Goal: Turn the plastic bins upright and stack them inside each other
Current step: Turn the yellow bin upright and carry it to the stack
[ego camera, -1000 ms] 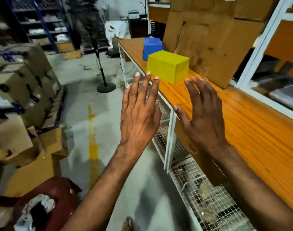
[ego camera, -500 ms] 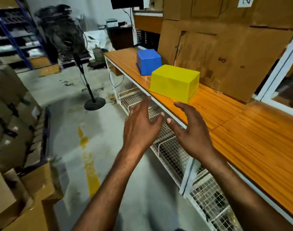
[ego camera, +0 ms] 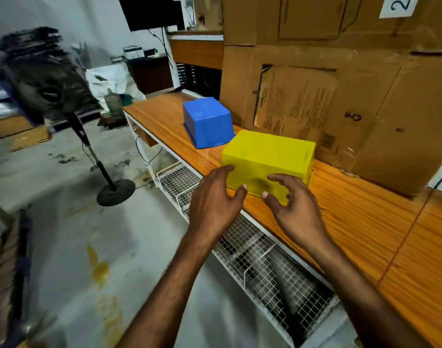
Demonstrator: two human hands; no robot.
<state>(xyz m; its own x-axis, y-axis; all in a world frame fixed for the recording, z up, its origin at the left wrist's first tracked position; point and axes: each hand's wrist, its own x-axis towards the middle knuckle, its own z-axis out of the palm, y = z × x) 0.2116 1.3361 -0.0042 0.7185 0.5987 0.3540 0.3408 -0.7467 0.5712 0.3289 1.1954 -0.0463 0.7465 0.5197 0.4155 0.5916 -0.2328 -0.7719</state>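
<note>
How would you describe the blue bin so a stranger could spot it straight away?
Find the long orange bench in front of the stacked cardboard boxes. Two upside-down bins sit on it, and the blue bin is the farther one, just beyond the yellow bin. It is the only blue one and looks more cube-shaped than its wide neighbour.

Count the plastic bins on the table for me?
2. The yellow bin sits upside down in front; the blue bin, also upside down, just beyond it. No others visible.
</note>
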